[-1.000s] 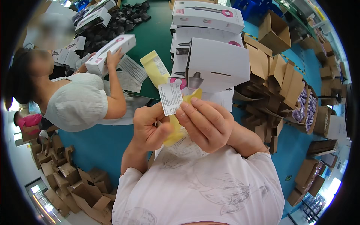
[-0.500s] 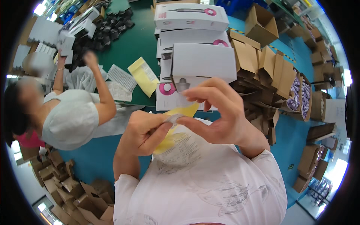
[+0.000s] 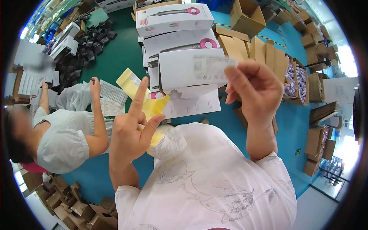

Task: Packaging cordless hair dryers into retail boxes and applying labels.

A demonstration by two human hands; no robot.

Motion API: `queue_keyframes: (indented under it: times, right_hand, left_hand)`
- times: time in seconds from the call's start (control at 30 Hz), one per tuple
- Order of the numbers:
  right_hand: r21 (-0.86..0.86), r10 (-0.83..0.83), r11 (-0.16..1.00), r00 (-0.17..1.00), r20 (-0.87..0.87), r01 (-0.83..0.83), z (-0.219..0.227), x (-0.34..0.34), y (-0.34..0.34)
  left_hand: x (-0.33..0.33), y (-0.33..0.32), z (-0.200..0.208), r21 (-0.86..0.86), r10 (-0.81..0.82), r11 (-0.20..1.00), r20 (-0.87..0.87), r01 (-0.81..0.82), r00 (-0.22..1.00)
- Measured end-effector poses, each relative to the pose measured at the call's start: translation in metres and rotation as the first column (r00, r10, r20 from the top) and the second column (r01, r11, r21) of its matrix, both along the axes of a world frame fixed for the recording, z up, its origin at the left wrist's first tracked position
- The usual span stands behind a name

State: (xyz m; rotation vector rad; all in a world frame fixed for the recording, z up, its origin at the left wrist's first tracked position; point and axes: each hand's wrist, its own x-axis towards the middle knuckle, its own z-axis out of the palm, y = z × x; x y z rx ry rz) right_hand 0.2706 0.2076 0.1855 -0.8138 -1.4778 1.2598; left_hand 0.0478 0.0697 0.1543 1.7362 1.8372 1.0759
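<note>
My right hand pinches one end of a clear printed label, which stretches leftward over the top of a white box. Part of that label is smeared by motion. In front of my chest, my left hand has its index finger pointing up and its thumb out. The other fingers curl around a strip of labels on yellow backing paper, and the strip's white printed part hangs beside the palm. Their exact grip is partly hidden.
White boxes with a pink ring picture are stacked on the green table. Printed sheets, a yellow sheet and black parts lie to the left. A co-worker is at the left. Open cartons stand right.
My right hand has moved up and right, away from my left hand, and now carries a peeled label. My left index finger has straightened. The view has shifted, and the co-worker's arms have moved.
</note>
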Motion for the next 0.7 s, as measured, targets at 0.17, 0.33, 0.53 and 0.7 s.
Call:
queue_keyframes:
  times: [0.17,0.33,0.53,0.7]
  right_hand:
    - [-0.142,-0.043,0.988,0.995,0.091,0.056,0.0,-0.018,0.012]
    - [-0.109,-0.075,0.989,0.975,0.208,0.1,0.001,-0.02,0.012]
    - [-0.12,-0.046,0.989,0.955,0.293,0.085,0.005,-0.025,0.011]
    - [-0.083,-0.072,0.991,0.936,0.345,0.107,0.004,-0.025,0.01]
  left_hand:
    - [0.007,0.032,-0.004,0.086,-0.089,0.989,-0.314,0.121,0.945]
    - [0.014,0.041,-0.008,0.104,-0.099,0.984,-0.339,0.142,0.935]
    - [0.011,0.045,-0.013,0.144,-0.066,0.982,-0.328,0.119,0.942]
    - [0.012,0.047,-0.024,0.262,-0.031,0.957,-0.327,0.122,0.944]
